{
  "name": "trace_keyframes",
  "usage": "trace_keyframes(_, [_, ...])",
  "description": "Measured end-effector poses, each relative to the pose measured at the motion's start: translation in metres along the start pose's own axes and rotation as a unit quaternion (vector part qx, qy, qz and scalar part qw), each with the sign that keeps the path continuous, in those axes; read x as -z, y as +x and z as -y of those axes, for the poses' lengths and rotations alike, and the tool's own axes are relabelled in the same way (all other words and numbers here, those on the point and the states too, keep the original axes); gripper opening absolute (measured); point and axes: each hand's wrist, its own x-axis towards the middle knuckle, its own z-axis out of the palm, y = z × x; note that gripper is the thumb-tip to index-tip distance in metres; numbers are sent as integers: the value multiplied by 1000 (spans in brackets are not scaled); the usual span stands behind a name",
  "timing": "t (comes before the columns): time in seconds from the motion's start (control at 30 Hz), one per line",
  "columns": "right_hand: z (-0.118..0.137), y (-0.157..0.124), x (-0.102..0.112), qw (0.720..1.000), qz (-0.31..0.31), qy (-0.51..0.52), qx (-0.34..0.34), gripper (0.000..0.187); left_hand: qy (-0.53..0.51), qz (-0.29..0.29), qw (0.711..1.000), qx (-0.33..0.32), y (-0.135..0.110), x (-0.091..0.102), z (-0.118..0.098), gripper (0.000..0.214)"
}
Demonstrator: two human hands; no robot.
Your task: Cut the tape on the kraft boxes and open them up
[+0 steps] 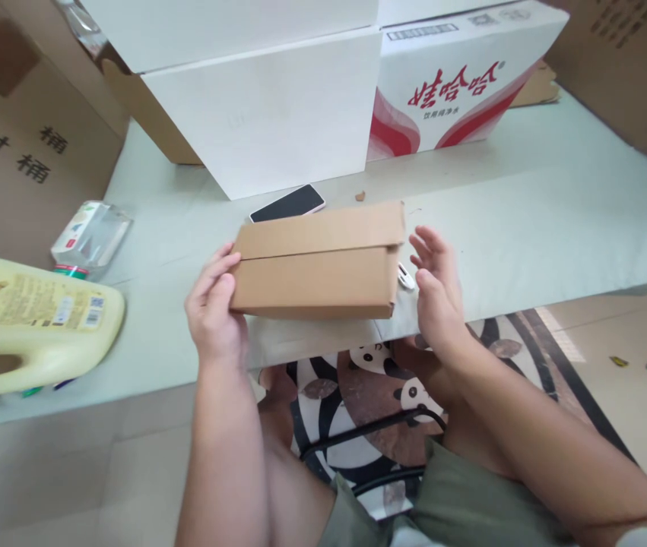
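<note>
A small brown cardboard box (312,281) is tilted up near the front edge of the covered table, its flap side facing me. My left hand (217,304) grips the left end of it, thumb on the near side and fingers behind. Just off the box's right end is my right hand (437,281), fingers apart and holding nothing. Between that hand and the box a white object (406,276) shows in part; I cannot make out its kind. Behind the box lies a phone (289,203) with a dark screen, its lower edge partly hidden.
White cartons (266,114) stand at the back, one with red lettering (460,91). On the left are a large brown carton (20,152), a clear bottle (92,235) on its side and a yellow jug (38,327). Another brown carton (631,76) is at the right.
</note>
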Motion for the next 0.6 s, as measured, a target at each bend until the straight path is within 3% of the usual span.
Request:
trace_keyframes(0.1, [2,1,-4,993,74,64,-72,66,-37,-108,993,36,5,3,4,23])
trace_keyframes(0.2, [7,-2,-9,977,180,82,-76,72,-4,-166,986,20,7,3,9,30])
trace_keyframes(0.4, [11,-11,-22,968,236,84,-10,69,51,-77,996,-10,-1,6,10,31])
trace_keyframes(0.6, [-5,-5,-32,973,174,153,-9,69,110,-48,993,9,-5,9,13,30])
